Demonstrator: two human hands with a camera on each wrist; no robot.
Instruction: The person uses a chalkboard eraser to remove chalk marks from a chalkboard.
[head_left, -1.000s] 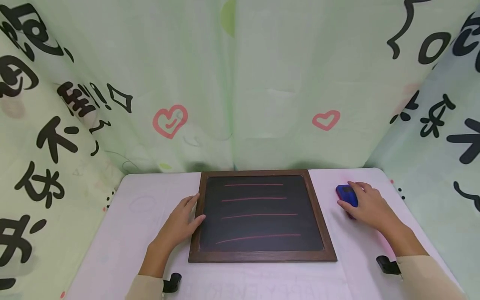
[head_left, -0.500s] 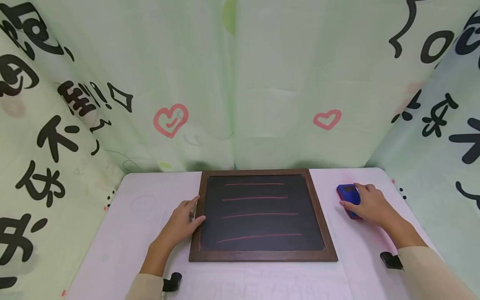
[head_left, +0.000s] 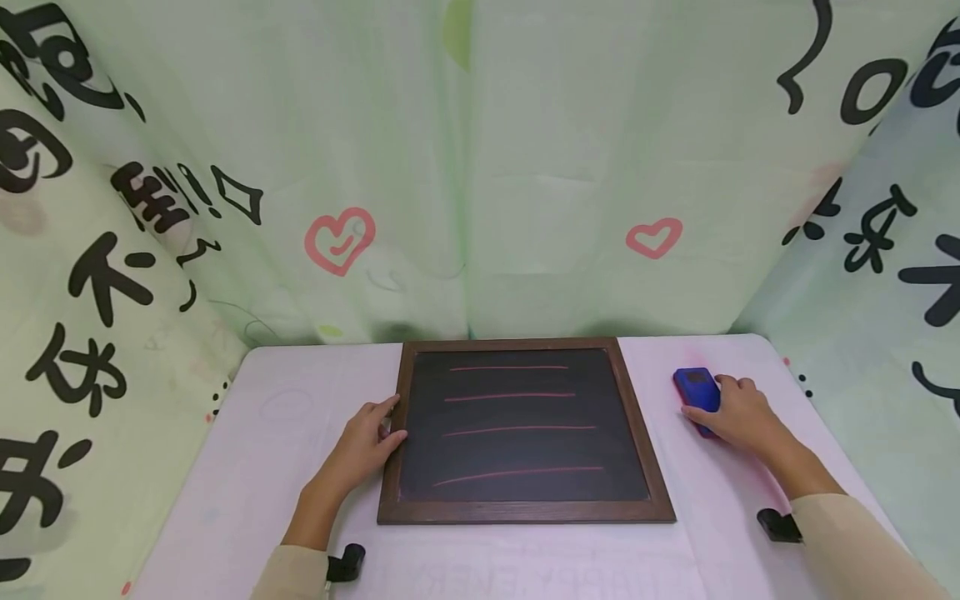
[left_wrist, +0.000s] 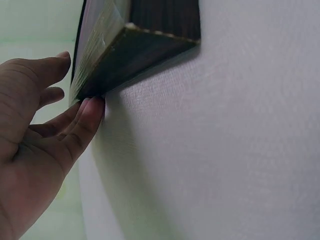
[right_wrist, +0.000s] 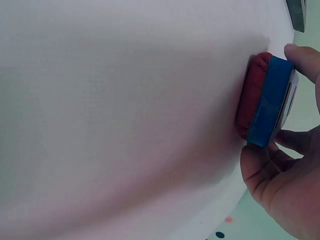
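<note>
I had the right hand (head_left: 742,421) on the chalkboard eraser (head_left: 696,390), with the thumb on one side and the fingers on the other, so the eraser was pinched between them. It sat on the white table (head_left: 525,554), to the right of the chalkboard (head_left: 525,452) and apart from it. Its blue top faced up and its soft red pad (right_wrist: 253,97) faced the table.

The pinch was near one end, and the far end stuck out bare. I thought the eraser could tip or twist if it came up crooked, because nothing held that far end. If the fingertips slipped on the smooth blue sides, it could drop.

The table looked pink close to the pad. I could not tell if that was chalk dust or just the light. If it was dust, a dirty pad could smudge whatever it rubbed on.

The left hand (head_left: 357,452) was at the left side of the brown wooden frame (head_left: 525,512). Its thumb and first finger were spread apart and touched the edge, and I saw no tight squeeze. I guessed that such a light touch might let the board slide or turn if something pushed hard on it. The four pink lines (head_left: 510,396) were clear of that thumb, so I did not fear a smear from it.
</note>
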